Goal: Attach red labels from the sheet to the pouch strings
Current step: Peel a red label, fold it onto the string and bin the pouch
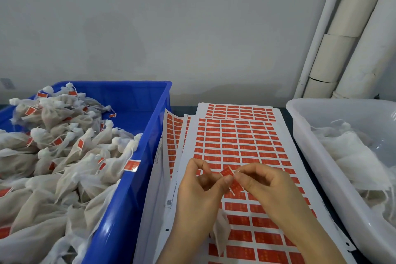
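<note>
- Pinching a red label (226, 172) between them, the left hand (198, 195) and right hand (264, 186) meet at lower centre of the frame; both are closed on it at the fingertips
- label looks thin, light and sticky; likely to curl or cling to skin, so best held by its edges
- pouch string cannot be made out; a white mesh pouch (220, 232) hangs just below the left hand
- label sheet (242, 141) lies flat on the surface directly beneath the hands
- blue bin (147, 135) at left holds labelled pouches; white tub (317, 152) at right holds unlabelled ones
</note>
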Tool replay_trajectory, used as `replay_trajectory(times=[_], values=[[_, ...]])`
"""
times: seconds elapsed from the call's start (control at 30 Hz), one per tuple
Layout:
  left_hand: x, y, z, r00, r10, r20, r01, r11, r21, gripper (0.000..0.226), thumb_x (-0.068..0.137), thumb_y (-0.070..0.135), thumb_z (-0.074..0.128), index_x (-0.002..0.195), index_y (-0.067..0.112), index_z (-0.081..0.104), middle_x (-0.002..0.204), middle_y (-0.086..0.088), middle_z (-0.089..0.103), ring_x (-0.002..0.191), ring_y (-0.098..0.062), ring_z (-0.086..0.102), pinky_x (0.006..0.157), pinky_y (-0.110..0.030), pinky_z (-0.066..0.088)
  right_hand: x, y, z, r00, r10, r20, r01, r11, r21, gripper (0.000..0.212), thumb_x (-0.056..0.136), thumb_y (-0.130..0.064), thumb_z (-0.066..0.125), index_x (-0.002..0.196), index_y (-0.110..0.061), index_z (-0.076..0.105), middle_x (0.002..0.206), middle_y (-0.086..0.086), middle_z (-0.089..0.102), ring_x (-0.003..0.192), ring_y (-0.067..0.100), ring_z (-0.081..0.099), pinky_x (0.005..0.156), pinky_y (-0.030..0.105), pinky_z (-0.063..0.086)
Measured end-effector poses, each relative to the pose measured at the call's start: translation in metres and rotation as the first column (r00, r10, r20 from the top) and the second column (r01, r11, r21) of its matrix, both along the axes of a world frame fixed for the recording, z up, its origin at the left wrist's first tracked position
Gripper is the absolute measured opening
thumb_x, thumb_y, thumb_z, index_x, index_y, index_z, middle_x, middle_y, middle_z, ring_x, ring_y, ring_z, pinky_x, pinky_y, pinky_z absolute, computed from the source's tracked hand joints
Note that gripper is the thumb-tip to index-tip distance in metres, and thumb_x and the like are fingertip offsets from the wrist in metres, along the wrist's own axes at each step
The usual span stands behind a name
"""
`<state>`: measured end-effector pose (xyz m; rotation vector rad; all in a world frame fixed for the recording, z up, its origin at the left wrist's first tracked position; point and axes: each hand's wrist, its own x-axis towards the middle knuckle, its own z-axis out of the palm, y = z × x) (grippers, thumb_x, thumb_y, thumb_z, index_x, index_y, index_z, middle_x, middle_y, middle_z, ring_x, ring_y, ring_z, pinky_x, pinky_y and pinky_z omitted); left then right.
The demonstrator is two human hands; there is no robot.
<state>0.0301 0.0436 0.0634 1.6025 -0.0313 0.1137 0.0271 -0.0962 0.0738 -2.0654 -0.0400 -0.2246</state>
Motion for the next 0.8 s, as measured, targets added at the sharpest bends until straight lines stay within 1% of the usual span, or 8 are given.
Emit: replay_trajectory(times=[0.17,0.23,0.3,0.4,0.47,0.53,0.63,0.8], values=[[0.001,0.0,-0.003,0.997,-0.018,0.08,0.015,0.999,0.037,0.015,0.08,0.014,0.071,0.079,0.015,0.056,0.072,0.004,0.071,0.07,-0.015,0.069,0.063,-0.022,0.056,-0.001,0.001,-0.002,0.998,-0.011,0.057,0.01,1.0,0.024,0.009,0.083,-0.033,0.064,0.074,-0.035,0.062,0.076,-0.035,0.06,0.08,-0.017,0.056,0.055,-0.002,0.041],[0.001,0.0,-0.004,0.991,-0.016,0.131,0.006,0.997,0.076,0.012,0.081,0.012,0.071,0.078,0.022,0.064,0.074,0.008,0.071,0.072,-0.014,0.069,0.064,-0.023,0.056,-0.001,0.002,-0.003,0.996,-0.028,0.082,0.026,0.999,0.026,0.011,0.084,-0.031,0.063,0.073,-0.032,0.061,0.074,-0.033,0.061,0.078,-0.015,0.057,0.055,-0.001,0.04],[0.001,-0.001,-0.005,0.987,-0.01,0.161,-0.009,0.993,0.121,0.019,0.079,0.015,0.072,0.078,0.034,0.069,0.077,0.017,0.071,0.078,-0.008,0.068,0.068,-0.019,0.056,-0.001,0.004,-0.003,0.994,-0.044,0.098,0.04,0.998,0.041,0.011,0.084,-0.03,0.063,0.073,-0.031,0.061,0.072,-0.032,0.062,0.075,-0.014,0.058,0.054,-0.001,0.04],[0.0,-0.002,-0.005,0.989,0.028,0.148,-0.052,0.985,0.163,0.019,0.072,0.029,0.073,0.081,0.045,0.067,0.078,0.028,0.069,0.083,0.005,0.065,0.069,-0.007,0.051,-0.002,0.007,-0.002,0.992,-0.069,0.107,0.063,0.996,0.058,0.01,0.084,-0.031,0.063,0.073,-0.031,0.061,0.07,-0.031,0.062,0.074,-0.013,0.06,0.053,-0.001,0.04],[0.0,-0.002,-0.006,0.989,0.067,0.131,-0.09,0.98,0.177,0.019,0.067,0.037,0.07,0.083,0.045,0.066,0.079,0.027,0.069,0.081,0.006,0.065,0.07,-0.004,0.049,-0.003,0.008,-0.001,0.987,-0.101,0.125,0.093,0.993,0.069,0.009,0.082,-0.032,0.063,0.073,-0.033,0.061,0.07,-0.032,0.062,0.073,-0.013,0.06,0.052,-0.001,0.039],[-0.001,-0.003,-0.005,0.991,0.082,0.11,-0.101,0.978,0.18,0.023,0.061,0.043,0.064,0.084,0.046,0.066,0.082,0.028,0.068,0.081,0.004,0.065,0.071,-0.004,0.047,-0.003,0.009,0.001,0.986,-0.106,0.129,0.097,0.993,0.073,0.006,0.078,-0.039,0.061,0.073,-0.034,0.06,0.07,-0.034,0.061,0.074,-0.015,0.059,0.052,-0.002,0.039],[-0.001,-0.003,-0.003,0.991,0.07,0.11,-0.089,0.981,0.173,0.02,0.06,0.043,0.062,0.079,0.051,0.064,0.074,0.034,0.065,0.084,0.008,0.065,0.072,-0.004,0.048,-0.004,0.011,0.002,0.984,-0.107,0.141,0.1,0.993,0.059,0.015,0.069,-0.051,0.052,0.074,-0.038,0.059,0.07,-0.035,0.06,0.077,-0.018,0.057,0.052,-0.003,0.039],[-0.002,-0.006,-0.004,0.994,0.032,0.105,-0.046,0.99,0.136,0.017,0.063,0.044,0.06,0.075,0.055,0.063,0.078,0.036,0.066,0.085,0.011,0.064,0.073,-0.005,0.049,-0.003,0.012,0.0,0.977,-0.129,0.169,0.125,0.992,0.033,0.015,0.069,-0.053,0.048,0.074,-0.042,0.056,0.066,-0.03,0.06,0.079,-0.019,0.055,0.053,-0.002,0.039]])
